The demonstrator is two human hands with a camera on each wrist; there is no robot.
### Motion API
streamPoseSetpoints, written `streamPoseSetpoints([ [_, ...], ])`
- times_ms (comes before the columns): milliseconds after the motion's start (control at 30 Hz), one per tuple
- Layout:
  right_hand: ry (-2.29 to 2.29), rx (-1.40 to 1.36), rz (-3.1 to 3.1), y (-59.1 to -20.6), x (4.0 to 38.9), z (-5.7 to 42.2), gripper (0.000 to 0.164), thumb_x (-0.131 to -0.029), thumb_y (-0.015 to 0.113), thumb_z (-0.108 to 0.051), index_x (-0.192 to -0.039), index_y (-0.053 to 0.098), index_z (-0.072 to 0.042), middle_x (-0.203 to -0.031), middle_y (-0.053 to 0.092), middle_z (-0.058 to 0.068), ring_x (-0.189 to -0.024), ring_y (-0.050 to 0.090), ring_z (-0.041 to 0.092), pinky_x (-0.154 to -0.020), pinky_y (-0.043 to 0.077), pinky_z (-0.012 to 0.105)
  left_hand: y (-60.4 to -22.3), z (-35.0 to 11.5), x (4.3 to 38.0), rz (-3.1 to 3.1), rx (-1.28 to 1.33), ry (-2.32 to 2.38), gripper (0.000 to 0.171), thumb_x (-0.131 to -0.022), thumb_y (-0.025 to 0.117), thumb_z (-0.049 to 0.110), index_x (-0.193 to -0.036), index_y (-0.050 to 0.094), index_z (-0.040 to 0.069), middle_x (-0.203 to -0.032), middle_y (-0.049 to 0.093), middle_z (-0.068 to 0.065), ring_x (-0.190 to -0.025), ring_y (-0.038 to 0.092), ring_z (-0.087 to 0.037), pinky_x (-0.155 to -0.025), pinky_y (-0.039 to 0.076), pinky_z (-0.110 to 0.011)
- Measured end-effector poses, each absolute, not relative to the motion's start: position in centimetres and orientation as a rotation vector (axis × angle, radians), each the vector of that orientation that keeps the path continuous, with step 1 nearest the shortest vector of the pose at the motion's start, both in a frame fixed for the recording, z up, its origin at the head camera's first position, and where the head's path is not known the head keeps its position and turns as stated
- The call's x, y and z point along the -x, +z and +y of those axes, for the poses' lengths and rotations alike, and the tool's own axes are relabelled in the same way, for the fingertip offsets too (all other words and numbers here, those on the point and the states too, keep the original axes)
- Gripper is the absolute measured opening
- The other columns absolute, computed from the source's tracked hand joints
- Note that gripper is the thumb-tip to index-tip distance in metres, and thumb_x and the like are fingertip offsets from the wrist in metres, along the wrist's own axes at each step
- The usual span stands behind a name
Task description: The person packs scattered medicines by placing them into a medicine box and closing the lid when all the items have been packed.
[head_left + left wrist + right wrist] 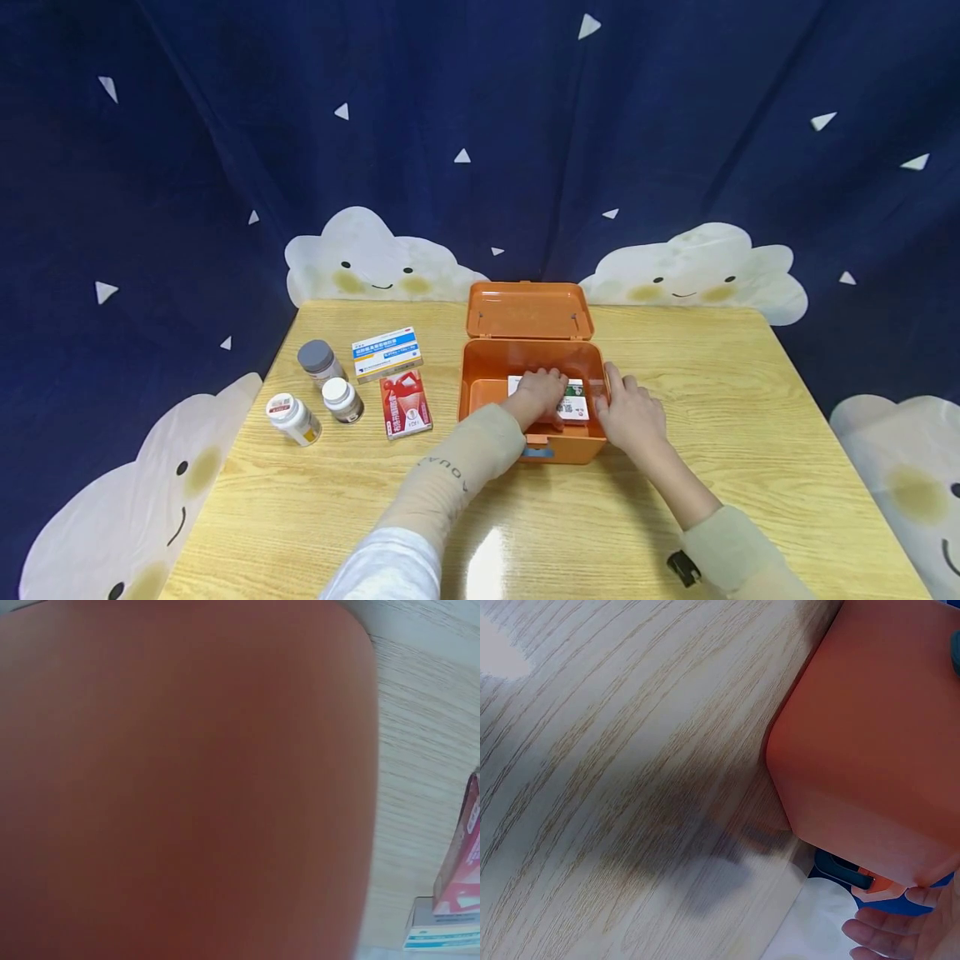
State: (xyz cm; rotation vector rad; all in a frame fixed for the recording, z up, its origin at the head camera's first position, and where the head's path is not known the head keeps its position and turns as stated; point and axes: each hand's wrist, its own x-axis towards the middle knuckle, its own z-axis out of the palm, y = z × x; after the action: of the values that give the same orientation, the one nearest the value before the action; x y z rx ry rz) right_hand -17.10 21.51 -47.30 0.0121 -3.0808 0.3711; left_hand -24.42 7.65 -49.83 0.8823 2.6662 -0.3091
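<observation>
An orange storage box (480, 414) stands on the table with its lid raised at the back. Inside it my left hand (542, 393) reaches down and grips a white medicine box (574, 410) with green and red print, covering much of it. Over the right wall is my right hand (633, 415), thumb at the inner side and index finger along the outside, holding the rim. In the right wrist view the other fingers (881, 934) hang loosely beside the orange wall. The left wrist view is mostly filled by orange plastic, which hides the left hand.
To the left lie a blue-and-white medicine box (387, 353) and a red box (406, 405). Beside them are a grey-capped bottle (318, 360), an upright white-capped bottle (342, 401) and a tilted white bottle (295, 419). A dark blue curtain (480, 208) hangs behind the table.
</observation>
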Motion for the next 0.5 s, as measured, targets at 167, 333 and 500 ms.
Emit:
streamPoseSetpoints([
  [167,0.372,-0.007,-3.095,-47.19,17.02,21.52,0.055,-0.089,0.046,-0.027,-0.137,0.03,-0.005,-0.112,0.05,0.028,-0.089,0.054,0.044,-0.068,0.044,0.055,-49.93,7.66,24.31,2.656,-0.876,-0.31,0.079,-0.069,0.067,0.06,-0.129,0.042,0.015,-0.12,0.048,0.0,-0.103,0.048,-0.016,-0.083,0.046,-0.03],
  [333,0.369,-0.015,-3.088,-47.11,17.04,21.54,0.055,-0.089,0.047,-0.026,-0.137,0.031,-0.004,-0.111,0.051,0.028,-0.087,0.054,0.044,-0.067,0.044,0.055,-49.91,7.69,24.2,2.645,-0.882,-0.324,0.083,-0.069,0.067,0.06,-0.133,0.039,0.015,-0.123,0.046,0.0,-0.105,0.046,-0.016,-0.083,0.046,-0.029],
  [500,0.361,-0.023,-3.085,-47.15,17.03,21.58,0.054,-0.089,0.047,-0.024,-0.136,0.031,-0.003,-0.11,0.051,0.028,-0.086,0.054,0.044,-0.066,0.043,0.055,-50.07,7.67,24.21,2.646,-0.911,-0.365,0.085,-0.068,0.067,0.061,-0.133,0.039,0.016,-0.124,0.043,0.0,-0.106,0.044,-0.016,-0.081,0.046,-0.027],
])
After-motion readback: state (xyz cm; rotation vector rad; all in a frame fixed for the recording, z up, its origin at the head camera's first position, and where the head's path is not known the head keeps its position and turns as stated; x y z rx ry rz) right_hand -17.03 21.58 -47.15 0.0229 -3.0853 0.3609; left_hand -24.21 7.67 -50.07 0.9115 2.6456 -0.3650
